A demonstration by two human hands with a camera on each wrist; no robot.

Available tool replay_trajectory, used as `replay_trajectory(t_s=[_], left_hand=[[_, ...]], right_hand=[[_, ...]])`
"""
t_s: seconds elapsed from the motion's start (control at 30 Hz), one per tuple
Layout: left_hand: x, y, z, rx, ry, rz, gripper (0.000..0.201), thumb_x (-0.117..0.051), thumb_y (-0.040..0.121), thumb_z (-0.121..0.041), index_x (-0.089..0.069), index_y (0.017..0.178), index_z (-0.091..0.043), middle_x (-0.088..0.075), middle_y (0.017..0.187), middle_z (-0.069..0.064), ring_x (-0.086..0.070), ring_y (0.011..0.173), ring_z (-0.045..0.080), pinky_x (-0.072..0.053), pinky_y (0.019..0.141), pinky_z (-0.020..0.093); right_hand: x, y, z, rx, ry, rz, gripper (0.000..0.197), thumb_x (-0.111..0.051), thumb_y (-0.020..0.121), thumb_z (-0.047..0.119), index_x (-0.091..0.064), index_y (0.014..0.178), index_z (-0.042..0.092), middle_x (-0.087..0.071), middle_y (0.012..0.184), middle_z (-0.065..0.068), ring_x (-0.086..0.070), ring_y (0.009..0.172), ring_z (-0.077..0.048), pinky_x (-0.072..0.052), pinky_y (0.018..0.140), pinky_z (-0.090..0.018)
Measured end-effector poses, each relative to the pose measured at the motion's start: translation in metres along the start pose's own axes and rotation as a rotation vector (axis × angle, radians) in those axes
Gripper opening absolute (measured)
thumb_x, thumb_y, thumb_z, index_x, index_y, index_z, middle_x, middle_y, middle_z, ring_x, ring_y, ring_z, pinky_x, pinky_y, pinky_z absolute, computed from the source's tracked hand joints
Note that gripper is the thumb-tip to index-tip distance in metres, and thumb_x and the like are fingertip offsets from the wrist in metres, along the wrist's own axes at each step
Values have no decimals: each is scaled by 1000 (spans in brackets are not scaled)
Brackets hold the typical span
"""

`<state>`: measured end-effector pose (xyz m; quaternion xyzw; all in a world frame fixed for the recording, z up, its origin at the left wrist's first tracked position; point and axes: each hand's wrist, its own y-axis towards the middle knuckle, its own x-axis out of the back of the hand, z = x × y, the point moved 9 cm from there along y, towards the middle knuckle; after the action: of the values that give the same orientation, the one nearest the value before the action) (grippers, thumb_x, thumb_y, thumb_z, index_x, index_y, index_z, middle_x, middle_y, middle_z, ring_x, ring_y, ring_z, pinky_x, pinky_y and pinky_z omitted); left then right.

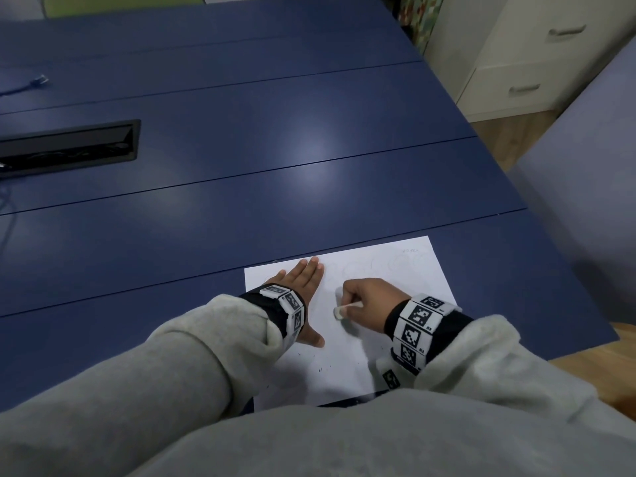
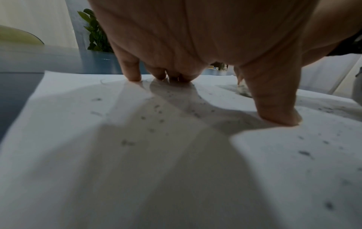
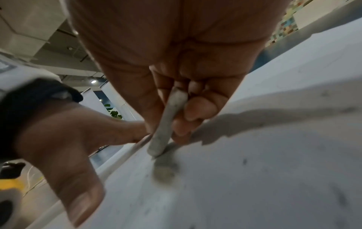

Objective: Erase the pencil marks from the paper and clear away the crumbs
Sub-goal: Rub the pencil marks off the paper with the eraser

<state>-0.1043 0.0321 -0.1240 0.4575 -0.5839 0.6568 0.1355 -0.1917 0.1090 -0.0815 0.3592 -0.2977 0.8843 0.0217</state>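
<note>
Pinched between right hand [image 1: 370, 299] thumb and curled fingers, the eraser [image 1: 339, 312] presses its lower end onto the paper [image 1: 406, 280] mid-sheet, crumbs [image 2: 158, 111] scattered about, while the left hand [image 1: 303, 287] lies flat, fingers straight, pinning the sheet to the blue worktop [image 1: 241, 166].

The head view looks forward and steeply down from above at the blue table [image 1: 241, 166], taking in the whole paper [image 1: 406, 277] and both wrists. The left wrist view sits very low, just above the paper [image 2: 137, 170], looking along under the left hand [image 2: 195, 38] toward a plant [image 2: 96, 34] beyond the far edge. The right wrist view, tilted and equally near, looks under the right hand [image 3: 166, 54] across the paper [image 3: 254, 170] toward the left hand [image 3: 64, 139], so all three views share the sheet's middle.
</note>
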Motion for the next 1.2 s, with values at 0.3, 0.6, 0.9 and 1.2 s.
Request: replay_trajectory(t_s=[0.3,0.6,0.9,1.2], left_hand=[[-1,2,1,-6,3,-14,134,-65,67,-74,24,148,-16,30,156,0,21,145,17,6,116,37],[-1,3,1,-12,0,-20,132,-65,68,-74,24,148,-17,30,156,0,21,145,16,6,116,37],[-1,2,2,-15,-3,-25,132,-64,68,-74,24,149,-17,29,156,-1,21,145,16,5,116,37],[0,2,1,-12,2,-19,132,-64,68,-74,24,149,-17,29,156,-1,20,145,16,5,117,37]], right_hand=[[3,7,5,-11,17,-52,15,-65,84,29,-56,75,22,-59,78,9,-55,74,-10,-42,65,-22],[30,10,-11,-77,106,-219,10,-64,85,24,-59,79,17,-59,76,10,-59,82,-17,-43,71,-26],[32,9,-25,-113,131,-217,15,-67,82,26,-56,72,23,-57,78,15,-55,80,-11,-39,64,-20],[17,3,-21,-37,29,-80,16,-67,83,29,-56,72,25,-57,77,14,-55,81,-10,-40,68,-23]])
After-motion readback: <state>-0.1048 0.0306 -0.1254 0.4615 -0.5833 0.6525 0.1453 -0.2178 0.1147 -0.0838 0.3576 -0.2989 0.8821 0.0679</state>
